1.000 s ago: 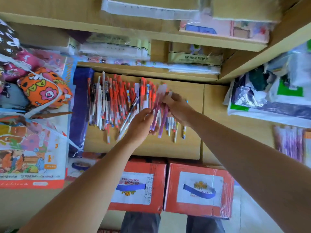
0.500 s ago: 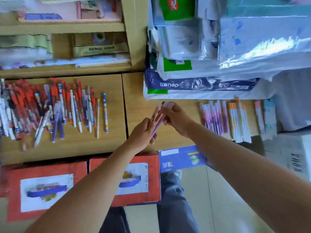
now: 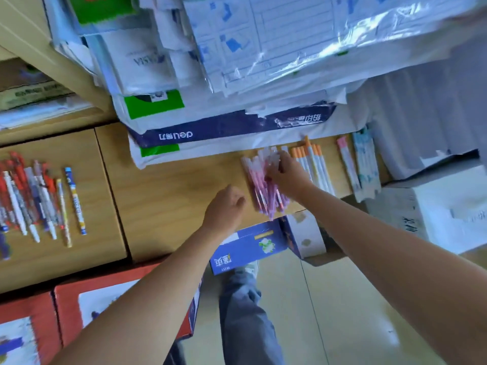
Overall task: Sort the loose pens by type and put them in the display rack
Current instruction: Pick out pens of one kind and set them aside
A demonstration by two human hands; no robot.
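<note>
A row of pink and purple pens (image 3: 259, 189) lies on the wooden shelf top (image 3: 171, 191) at the right. My right hand (image 3: 286, 176) is down on this row, its fingers curled round a few pink pens at their upper ends. My left hand (image 3: 226, 209) hovers just left of the row, loosely curled and holding nothing. A mixed heap of red, white and blue loose pens (image 3: 39, 201) lies far to the left on the neighbouring shelf section.
White pens with orange caps (image 3: 315, 167), a pink-topped pack (image 3: 347, 164) and blue-patterned pens (image 3: 366, 164) lie right of the pink row. Wrapped paper reams (image 3: 226, 127) are stacked behind. Red cartons (image 3: 126, 299) and a blue box (image 3: 247, 246) stand below the shelf edge.
The view swung right, away from the mixed heap. My right hand carried the pink pens over and lowered them onto the pink row. My left hand let go of them and drew back.
</note>
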